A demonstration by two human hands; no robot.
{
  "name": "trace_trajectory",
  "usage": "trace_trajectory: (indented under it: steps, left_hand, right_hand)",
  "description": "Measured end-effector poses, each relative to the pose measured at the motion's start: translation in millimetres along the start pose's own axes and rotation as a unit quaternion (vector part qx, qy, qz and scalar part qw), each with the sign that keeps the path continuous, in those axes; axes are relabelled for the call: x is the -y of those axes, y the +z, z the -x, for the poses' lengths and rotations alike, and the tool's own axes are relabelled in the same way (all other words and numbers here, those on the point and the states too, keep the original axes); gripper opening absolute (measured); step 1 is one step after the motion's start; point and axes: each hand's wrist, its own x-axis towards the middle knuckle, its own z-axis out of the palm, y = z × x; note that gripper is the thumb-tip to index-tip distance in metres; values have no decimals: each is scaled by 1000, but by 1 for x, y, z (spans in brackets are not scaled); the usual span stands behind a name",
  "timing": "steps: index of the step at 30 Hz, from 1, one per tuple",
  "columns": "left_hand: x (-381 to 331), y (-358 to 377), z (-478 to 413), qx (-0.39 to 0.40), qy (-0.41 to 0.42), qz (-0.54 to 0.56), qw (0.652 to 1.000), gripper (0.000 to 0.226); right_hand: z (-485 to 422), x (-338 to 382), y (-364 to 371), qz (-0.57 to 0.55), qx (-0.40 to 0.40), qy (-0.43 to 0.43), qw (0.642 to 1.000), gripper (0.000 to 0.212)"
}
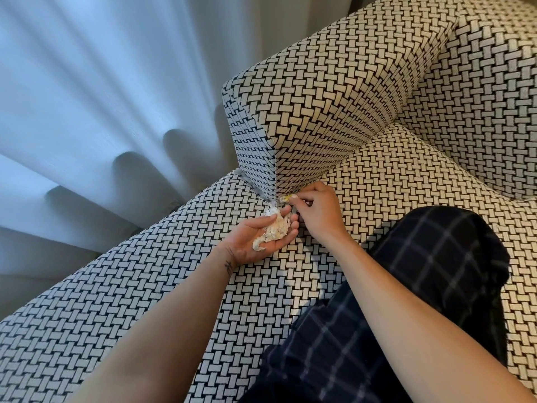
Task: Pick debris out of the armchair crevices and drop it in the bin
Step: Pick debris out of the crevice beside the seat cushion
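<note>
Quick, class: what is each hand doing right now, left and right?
Left hand: palm up, cupped round a crumpled white wad.
Right hand: pinching a small yellow scrap at the armchair crevice.

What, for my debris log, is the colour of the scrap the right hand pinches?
Yellow scrap, clearest in the head view.
</note>
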Motion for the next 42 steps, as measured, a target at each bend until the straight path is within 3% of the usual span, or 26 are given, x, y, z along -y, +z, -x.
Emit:
trace_trajectory:
  steps: [10,16,23,27,32,37,42]
  left_hand:
    - [0,2,1,6,-19,24,1000,48]
    - [2,8,6,11,-15,12,1000,45]
    - [7,29,20,-64,14,-15,998,44]
    - [12,48,26,-66,23,-49,996,40]
    - [16,86,24,-9,39,-60,997,34]
    - [22,141,13,-47,55,-132,989,30]
    - [44,205,-6,-27,52,-178,982,35]
  right_hand:
    - [18,6,-24,-113,17,-2,993,15]
    - [33,16,-34,-268,66,62,959,23]
    - [42,12,-28,-105,91,59,989,16]
    - [43,13,-37,-87,63,40,993,22]
    - [45,17,-59,-85,24,-5,996,14]
    - [43,16,-107,-100,-50,-31,993,8]
    - [50,8,-167,-106,-107,-38,988,5]
